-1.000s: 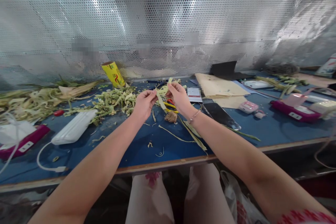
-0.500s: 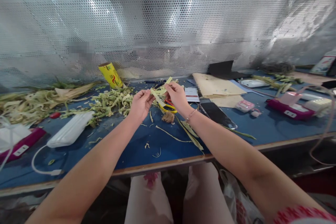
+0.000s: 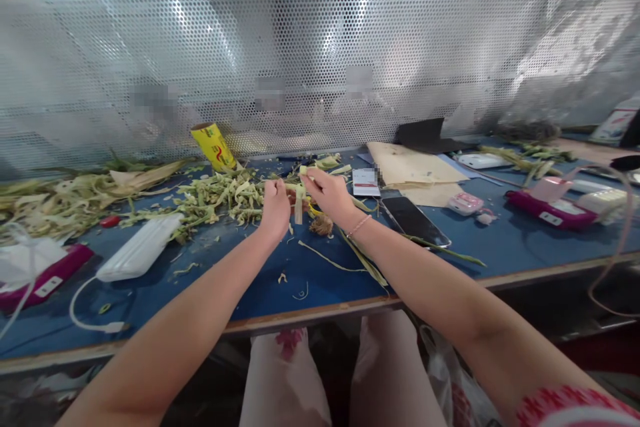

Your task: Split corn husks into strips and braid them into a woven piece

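Observation:
Above the middle of the blue table, my two hands work close together on a pale green strip of leaf or husk (image 3: 299, 205). My left hand (image 3: 277, 207) is closed, fingertips pinching the strip's left side. From the right, my right hand (image 3: 327, 197) is closed on its upper end, where a folded bit shows at the fingertips. One end of the strip hangs down between the hands. Just beneath lie a brown fibrous tuft (image 3: 321, 225) and a yellow-edged item, mostly hidden by my right hand. A heap of curled green pieces (image 3: 225, 197) lies beside my left hand.
Dry husks (image 3: 85, 193) spread at the left, near a yellow tube (image 3: 214, 147) and a white power bank (image 3: 140, 247). A phone (image 3: 416, 221), brown paper (image 3: 415, 163) and a pink case (image 3: 465, 203) lie right. A perforated metal screen (image 3: 310, 47) stands behind.
My left hand has turned over and come closer to my right hand. The strip, spread out loosely before, now hangs down in a folded shape between them.

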Action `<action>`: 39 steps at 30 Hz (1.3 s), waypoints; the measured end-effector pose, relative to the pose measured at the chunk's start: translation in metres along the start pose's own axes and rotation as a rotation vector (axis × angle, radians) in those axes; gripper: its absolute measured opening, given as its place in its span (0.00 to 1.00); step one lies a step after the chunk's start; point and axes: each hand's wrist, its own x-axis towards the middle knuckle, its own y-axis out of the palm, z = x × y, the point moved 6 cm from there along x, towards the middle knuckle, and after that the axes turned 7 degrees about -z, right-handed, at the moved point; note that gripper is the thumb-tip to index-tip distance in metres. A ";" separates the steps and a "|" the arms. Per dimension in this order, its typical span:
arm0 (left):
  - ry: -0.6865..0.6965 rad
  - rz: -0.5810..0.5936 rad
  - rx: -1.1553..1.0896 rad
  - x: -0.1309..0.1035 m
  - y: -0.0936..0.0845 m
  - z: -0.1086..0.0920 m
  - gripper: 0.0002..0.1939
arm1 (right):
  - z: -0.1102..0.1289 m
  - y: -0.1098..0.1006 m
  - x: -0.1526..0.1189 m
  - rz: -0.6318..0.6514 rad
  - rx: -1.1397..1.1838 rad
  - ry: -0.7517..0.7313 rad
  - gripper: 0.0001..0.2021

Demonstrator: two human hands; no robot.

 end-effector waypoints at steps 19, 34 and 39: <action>0.511 -0.046 0.096 0.010 -0.020 -0.027 0.12 | -0.024 -0.002 0.004 -0.209 0.329 0.355 0.13; 0.461 -0.023 0.211 0.014 -0.022 -0.022 0.20 | -0.037 0.010 0.005 0.015 0.197 0.333 0.10; 0.633 -0.073 0.290 0.013 -0.025 -0.034 0.20 | -0.034 0.026 0.000 0.092 0.348 0.482 0.15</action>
